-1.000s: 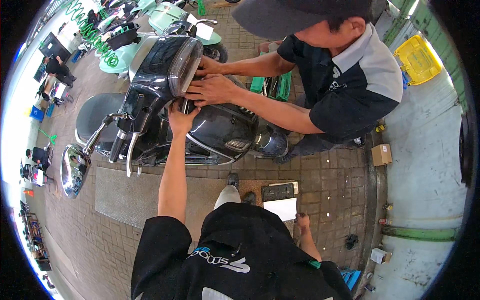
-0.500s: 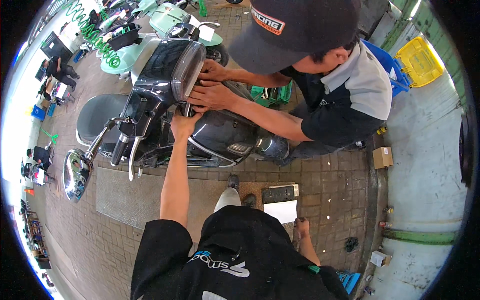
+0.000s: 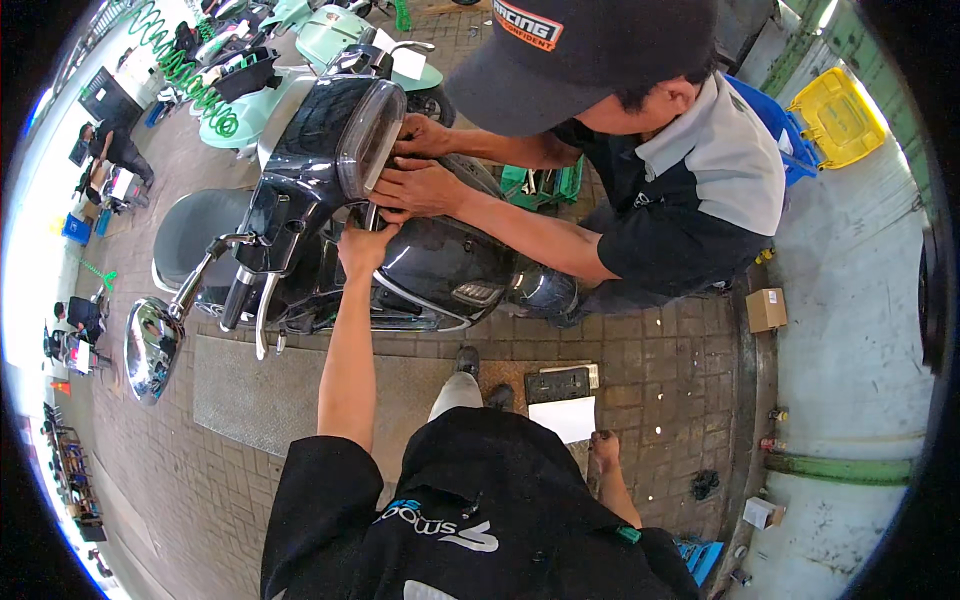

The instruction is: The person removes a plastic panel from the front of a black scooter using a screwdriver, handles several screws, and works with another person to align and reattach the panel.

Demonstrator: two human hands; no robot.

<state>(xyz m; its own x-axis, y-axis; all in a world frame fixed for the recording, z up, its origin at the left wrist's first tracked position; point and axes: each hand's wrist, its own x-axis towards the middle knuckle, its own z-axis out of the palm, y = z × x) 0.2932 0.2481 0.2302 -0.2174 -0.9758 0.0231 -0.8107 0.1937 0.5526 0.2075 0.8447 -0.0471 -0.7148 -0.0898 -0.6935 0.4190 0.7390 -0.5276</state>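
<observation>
A black scooter (image 3: 430, 265) stands across the view, its headlight (image 3: 370, 140) set in the handlebar cowl. My left hand (image 3: 366, 248) reaches up to the gap just below the headlight, thumb out to the right and fingers curled in; a small dark, shiny piece shows at its fingertips, too hidden to name. A co-worker's two hands (image 3: 425, 185) press against the headlight's right and lower edge, right beside mine. Low down, my right hand (image 3: 606, 452) is closed by the corner of a white sheet of paper (image 3: 563, 420); whether it grips the sheet cannot be made out.
The co-worker (image 3: 690, 180) leans in from the right. A black flat tray-like thing (image 3: 558, 384) is partly under the paper. A chrome mirror (image 3: 154, 345) and brake lever (image 3: 264, 315) stick out at left. Pale green scooters (image 3: 335, 40) stand behind; a cardboard box (image 3: 767, 310) lies by the wall.
Both the co-worker's hands and my left hand have shifted very slightly, along with the view. My right hand stays by the paper's corner.
</observation>
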